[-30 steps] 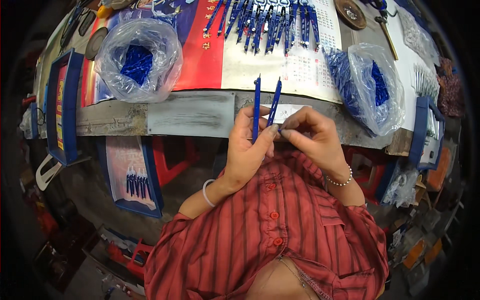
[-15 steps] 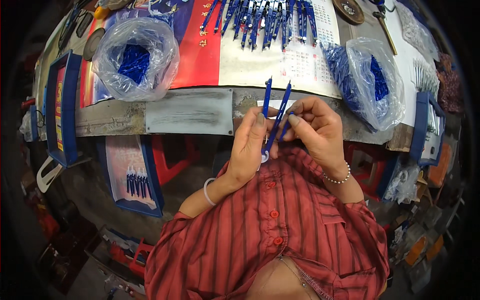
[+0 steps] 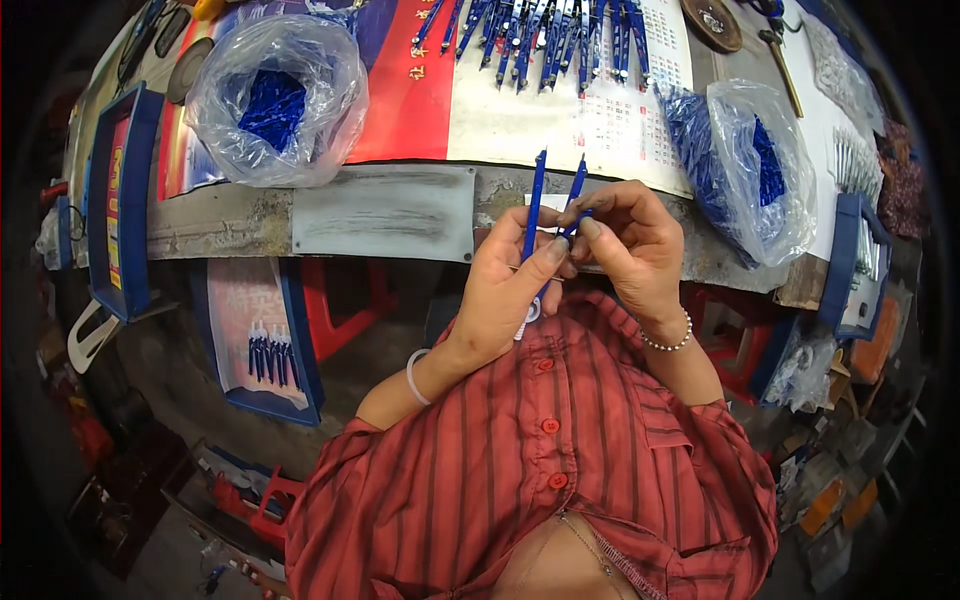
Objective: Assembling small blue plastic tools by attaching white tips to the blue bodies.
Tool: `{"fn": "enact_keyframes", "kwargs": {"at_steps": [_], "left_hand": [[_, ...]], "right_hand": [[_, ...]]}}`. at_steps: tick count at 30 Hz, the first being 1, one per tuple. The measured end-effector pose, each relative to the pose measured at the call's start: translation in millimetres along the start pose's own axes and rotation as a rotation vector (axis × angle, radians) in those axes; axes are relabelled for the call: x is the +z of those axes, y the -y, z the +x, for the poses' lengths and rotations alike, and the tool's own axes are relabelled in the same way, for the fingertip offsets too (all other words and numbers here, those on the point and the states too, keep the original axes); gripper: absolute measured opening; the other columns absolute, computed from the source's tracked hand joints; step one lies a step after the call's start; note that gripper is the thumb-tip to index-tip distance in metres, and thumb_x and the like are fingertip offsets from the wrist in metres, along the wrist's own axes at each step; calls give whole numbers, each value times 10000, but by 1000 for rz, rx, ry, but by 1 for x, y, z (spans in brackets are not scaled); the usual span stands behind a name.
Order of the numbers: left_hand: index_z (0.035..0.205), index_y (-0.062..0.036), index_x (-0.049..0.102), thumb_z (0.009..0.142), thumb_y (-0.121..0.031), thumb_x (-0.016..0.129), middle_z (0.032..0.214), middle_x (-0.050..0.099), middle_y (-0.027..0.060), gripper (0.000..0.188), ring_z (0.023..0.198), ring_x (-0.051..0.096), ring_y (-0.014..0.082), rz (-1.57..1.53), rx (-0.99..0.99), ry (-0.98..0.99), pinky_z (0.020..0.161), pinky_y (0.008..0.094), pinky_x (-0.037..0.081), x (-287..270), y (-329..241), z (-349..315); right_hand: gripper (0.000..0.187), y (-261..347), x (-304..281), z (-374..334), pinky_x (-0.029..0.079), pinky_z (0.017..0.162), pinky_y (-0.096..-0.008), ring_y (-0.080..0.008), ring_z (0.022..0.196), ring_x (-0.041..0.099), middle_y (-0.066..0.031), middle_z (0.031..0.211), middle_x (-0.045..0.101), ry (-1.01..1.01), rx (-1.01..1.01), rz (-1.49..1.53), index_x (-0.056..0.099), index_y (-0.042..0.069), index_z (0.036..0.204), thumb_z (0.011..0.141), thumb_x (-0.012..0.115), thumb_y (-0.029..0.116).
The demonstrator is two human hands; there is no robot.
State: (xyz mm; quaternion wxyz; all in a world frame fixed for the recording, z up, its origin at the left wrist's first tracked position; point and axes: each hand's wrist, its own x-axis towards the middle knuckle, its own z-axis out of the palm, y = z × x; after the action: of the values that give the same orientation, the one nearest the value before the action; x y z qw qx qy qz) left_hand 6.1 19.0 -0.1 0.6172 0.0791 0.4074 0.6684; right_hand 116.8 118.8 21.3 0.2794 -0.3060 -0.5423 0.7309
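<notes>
The left fingers [image 3: 543, 264] close around a blue two-legged tool [image 3: 536, 205], its legs pointing away from the person and its pale round end below the fingers. The right fingers [image 3: 606, 240] pinch a small blue piece [image 3: 571, 229] at the tool's right leg; whether they touch is hidden. Beyond both sets of fingers, similar blue tools [image 3: 525, 45] lie on a printed sheet [image 3: 510, 125]. Clear bags [image 3: 335, 105] of blue parts flank the fingers, farther left and right.

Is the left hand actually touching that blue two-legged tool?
Touching. In the head view, the left hand pinches the blue two-legged tool between thumb and fingers.
</notes>
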Motion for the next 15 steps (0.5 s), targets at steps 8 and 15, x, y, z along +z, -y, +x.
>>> {"fn": "enact_keyframes", "kwargs": {"at_steps": [8, 15], "left_hand": [[1168, -48, 443, 881, -10, 561, 824, 543, 40, 312, 584, 506, 56, 178, 78, 14, 504, 185, 415, -5, -2, -3], [1183, -49, 429, 826, 33, 582, 849, 513, 14, 397, 649, 505, 39, 250, 54, -11, 543, 181, 435, -1, -4, -5]], "right_hand": [[149, -3, -2, 0, 516, 636, -217, -103, 710, 599, -125, 932, 632, 7, 15, -7, 521, -12, 975, 850, 602, -22], [141, -7, 1, 2, 476, 634, -187, -68, 713, 562, -54, 910, 598, -7, -81, -120, 558, -13, 977, 854, 622, 11]]}}
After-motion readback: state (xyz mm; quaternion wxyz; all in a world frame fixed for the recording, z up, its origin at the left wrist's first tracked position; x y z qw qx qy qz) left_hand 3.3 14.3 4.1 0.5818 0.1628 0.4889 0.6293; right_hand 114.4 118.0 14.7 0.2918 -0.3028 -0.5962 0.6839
